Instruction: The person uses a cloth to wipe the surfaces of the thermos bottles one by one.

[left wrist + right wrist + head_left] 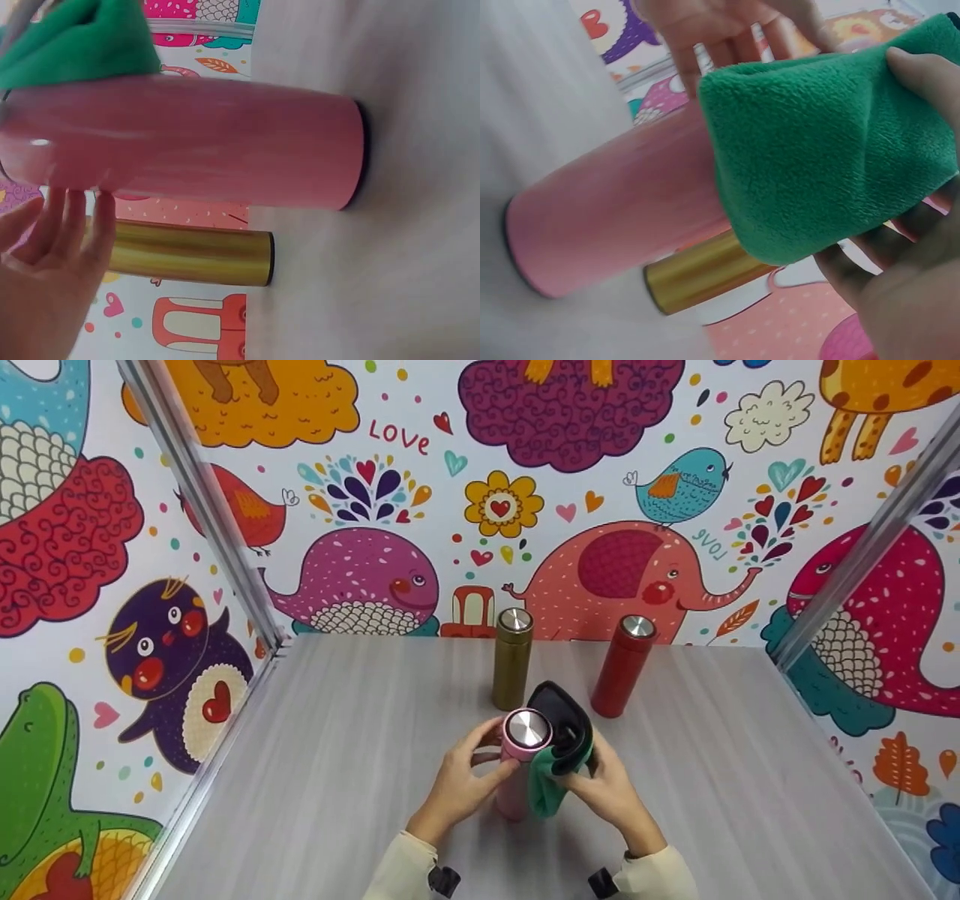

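Note:
A pink thermos bottle (513,795) with a shiny silver lid stands upright on the table, its body also large in the left wrist view (225,142). My left hand (459,786) holds it near the top, thumb on one side and fingertips on the other. In my right hand (609,789) is a green plush cloth (802,157) with a smooth black piece (556,711) attached or folded in; which of the two I cannot tell. The cloth lies against the bottle's right side, below the lid. Part of the bottle's upper body is hidden behind it in the right wrist view.
Behind the hands stand a gold thermos bottle (512,667) and, farther right, a red thermos bottle (624,667), both upright. Patterned panels with metal corner posts (202,502) enclose the grey table (322,765) at the back and sides.

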{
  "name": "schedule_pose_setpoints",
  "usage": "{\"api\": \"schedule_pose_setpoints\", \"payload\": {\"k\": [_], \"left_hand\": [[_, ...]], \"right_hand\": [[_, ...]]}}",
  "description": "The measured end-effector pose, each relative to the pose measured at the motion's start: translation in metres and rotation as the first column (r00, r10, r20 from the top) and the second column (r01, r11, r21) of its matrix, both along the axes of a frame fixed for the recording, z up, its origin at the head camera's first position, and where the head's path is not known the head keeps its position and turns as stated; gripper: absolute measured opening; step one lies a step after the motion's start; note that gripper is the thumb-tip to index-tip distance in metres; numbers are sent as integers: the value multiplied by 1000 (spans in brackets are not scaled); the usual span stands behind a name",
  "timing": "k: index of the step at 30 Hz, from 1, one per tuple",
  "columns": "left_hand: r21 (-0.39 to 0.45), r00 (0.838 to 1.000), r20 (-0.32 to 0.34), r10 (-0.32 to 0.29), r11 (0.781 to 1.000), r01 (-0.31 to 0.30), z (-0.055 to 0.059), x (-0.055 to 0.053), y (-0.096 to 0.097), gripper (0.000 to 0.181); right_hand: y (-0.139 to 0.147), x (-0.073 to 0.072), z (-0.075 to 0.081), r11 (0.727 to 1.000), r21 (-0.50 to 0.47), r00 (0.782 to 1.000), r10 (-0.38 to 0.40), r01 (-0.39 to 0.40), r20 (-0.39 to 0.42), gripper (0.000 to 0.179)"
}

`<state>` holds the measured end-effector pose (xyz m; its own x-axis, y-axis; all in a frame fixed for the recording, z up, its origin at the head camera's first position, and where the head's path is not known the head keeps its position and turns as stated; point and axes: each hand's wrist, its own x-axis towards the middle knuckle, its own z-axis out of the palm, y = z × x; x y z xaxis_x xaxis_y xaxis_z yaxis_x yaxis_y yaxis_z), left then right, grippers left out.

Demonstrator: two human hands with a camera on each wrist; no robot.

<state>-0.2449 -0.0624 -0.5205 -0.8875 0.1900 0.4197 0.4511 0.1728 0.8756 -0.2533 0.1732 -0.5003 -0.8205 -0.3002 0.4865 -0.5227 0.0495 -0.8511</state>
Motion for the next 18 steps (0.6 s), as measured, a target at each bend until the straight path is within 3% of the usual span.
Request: {"api": "schedule_pose_setpoints", "payload": {"k": [4, 9, 18], "left_hand": [[27, 999, -3, -41, 999, 41, -1, -1, 0, 52], [-3, 997, -16, -76, 997, 76, -3, 0, 2, 54], [6, 998, 33, -57, 998, 56, 0, 0, 10, 64]], "right_hand": [[-3, 1, 4, 1000, -22, 999, -16, 15, -48, 68], [-6, -1, -3, 1000, -15, 997, -20, 19, -69, 72], [-6, -3, -34, 1000, 22, 994, 10, -13, 107, 71]]}}
